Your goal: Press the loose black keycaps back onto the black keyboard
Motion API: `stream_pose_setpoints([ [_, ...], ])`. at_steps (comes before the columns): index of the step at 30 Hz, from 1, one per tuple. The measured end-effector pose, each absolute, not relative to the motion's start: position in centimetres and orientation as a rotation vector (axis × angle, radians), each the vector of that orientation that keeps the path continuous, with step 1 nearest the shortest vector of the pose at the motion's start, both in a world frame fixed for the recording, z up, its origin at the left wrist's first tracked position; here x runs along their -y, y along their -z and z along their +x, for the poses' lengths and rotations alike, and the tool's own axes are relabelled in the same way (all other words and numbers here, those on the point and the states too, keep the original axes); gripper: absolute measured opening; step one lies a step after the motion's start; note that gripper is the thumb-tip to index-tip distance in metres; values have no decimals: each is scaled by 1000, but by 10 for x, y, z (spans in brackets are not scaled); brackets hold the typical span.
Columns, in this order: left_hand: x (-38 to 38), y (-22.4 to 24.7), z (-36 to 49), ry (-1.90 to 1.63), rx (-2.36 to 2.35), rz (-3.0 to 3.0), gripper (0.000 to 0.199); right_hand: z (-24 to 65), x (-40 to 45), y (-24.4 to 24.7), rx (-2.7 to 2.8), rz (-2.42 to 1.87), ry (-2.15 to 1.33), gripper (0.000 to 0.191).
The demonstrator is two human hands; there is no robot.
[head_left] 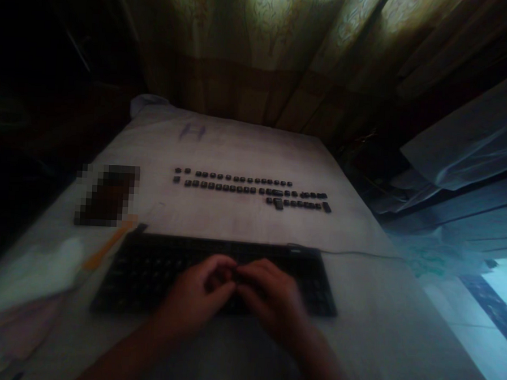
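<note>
A black computer keyboard (155,275) lies across the table in front of me, its cable (360,254) running off to the right. Over its middle, my left hand (203,286) and my right hand (273,293) meet at the fingertips. Both are curled closed, with thumbs and fingers pinched together; anything between them is too dark and small to make out. Beyond the keyboard, loose black keycaps (232,188) are laid out in rows on the pale table cover, with larger keycaps (279,204) towards the right.
Left of the keyboard are an orange-handled tool (108,245), a white cloth (41,269), a pinkish cloth (21,325) and a pixelated dark object (108,196). The cloth-covered table (239,146) ends near a patterned curtain (270,38). Sheer fabric (473,133) hangs at right.
</note>
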State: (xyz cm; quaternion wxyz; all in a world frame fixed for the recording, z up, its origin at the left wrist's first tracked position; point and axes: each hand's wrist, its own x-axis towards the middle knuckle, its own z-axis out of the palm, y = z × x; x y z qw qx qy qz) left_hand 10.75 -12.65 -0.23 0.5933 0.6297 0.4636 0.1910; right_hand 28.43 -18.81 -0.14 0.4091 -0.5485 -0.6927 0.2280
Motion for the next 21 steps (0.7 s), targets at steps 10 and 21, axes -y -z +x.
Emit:
stream_pose_setpoints([
  [10,125,-2,104,-452,-1061,1505,25,283,187,0,1718,-1419,-575,18],
  [21,125,-2,105,-530,-1074,1438,27,272,191,0,1429,-1491,-756,16],
])
